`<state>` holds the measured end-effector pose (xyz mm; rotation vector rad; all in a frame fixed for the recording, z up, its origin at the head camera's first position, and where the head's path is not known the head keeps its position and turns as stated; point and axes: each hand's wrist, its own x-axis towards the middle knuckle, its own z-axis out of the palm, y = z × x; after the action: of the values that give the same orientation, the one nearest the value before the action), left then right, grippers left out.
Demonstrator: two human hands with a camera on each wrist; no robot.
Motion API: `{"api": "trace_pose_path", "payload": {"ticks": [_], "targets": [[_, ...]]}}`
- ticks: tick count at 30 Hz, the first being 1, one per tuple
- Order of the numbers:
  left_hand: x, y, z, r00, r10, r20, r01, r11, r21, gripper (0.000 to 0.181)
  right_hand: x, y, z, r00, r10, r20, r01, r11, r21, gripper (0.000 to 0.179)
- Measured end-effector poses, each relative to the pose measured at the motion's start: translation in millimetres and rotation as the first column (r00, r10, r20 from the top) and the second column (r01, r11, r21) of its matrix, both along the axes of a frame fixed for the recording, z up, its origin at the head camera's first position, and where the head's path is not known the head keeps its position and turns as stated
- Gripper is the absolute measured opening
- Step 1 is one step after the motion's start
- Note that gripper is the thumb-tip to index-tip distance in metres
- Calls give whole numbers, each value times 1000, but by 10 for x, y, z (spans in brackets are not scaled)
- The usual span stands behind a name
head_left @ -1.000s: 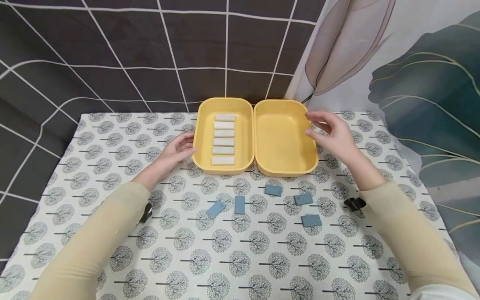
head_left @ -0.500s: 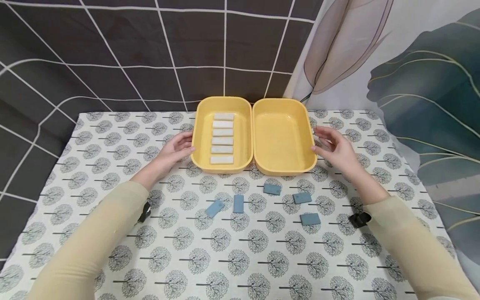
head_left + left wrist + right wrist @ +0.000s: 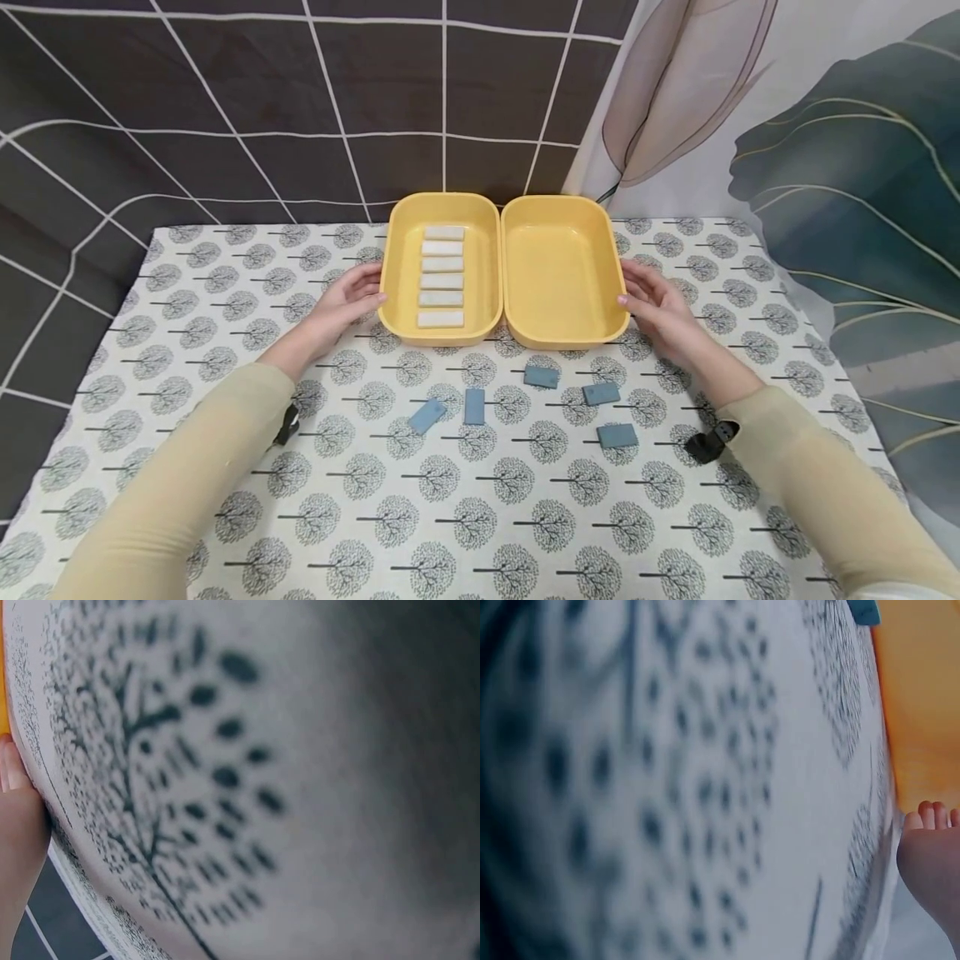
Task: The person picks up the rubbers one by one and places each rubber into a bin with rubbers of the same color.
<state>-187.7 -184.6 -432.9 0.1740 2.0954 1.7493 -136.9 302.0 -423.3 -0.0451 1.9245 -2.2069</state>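
Two yellow trays stand side by side at the back of the table. The left tray (image 3: 405, 329) carries a column of several white tiles (image 3: 441, 282). Bare yellow floor shows inside the right tray (image 3: 562, 275). My left hand (image 3: 341, 304) holds the left tray's outer side, thumb at the rim and fingers along the outside wall. On the opposite end, my right hand (image 3: 660, 308) holds the right tray's outer side the same way; its fingertips (image 3: 928, 816) show against the yellow wall in the right wrist view. Several blue tiles (image 3: 474, 407) lie loose in front of the trays.
A white cloth with a tree print (image 3: 360, 517) covers the table. Behind it hangs a dark curtain with white grid lines (image 3: 397, 92), and a leaf-patterned curtain (image 3: 840, 208) is on the right. Black wrist devices (image 3: 712, 442) are strapped at both sleeves.
My right hand has moved from over the right tray's far right rim down and outward, then in against its outer side. My left hand stays at the left tray. The whole view shifts slightly.
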Motion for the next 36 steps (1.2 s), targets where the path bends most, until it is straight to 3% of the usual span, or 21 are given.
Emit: {"api": "trace_pose_path", "payload": {"ticks": [6,13,20,25,29,36], "targets": [[3,-6,-3,1000,4,-1,-4,1000,2,68,4,-21,-74,1000,-1,-6,1,997,-76,64],[19,-21,15,1000,10,-3,-10,1000,6,68,-18,-17,-119,999,19,-41,-22,997,-75,60],[10,-20,20,1000,-19,6,18,1000,17,68,2,-8,-117,999,18,-42,-21,997,-69,57],[22,-57,52,998,-51,20,51,998,-21,67,9,-3,-134,999,7,-40,-11,997,-78,52],[94,-129,85,995,-87,39,88,996,-30,67,8,-8,-147,999,1,-32,-3,997,-80,52],[338,-228,111,987,-159,30,160,987,-30,66,5,-6,-156,1000,-6,-26,4,998,-67,58]]}}
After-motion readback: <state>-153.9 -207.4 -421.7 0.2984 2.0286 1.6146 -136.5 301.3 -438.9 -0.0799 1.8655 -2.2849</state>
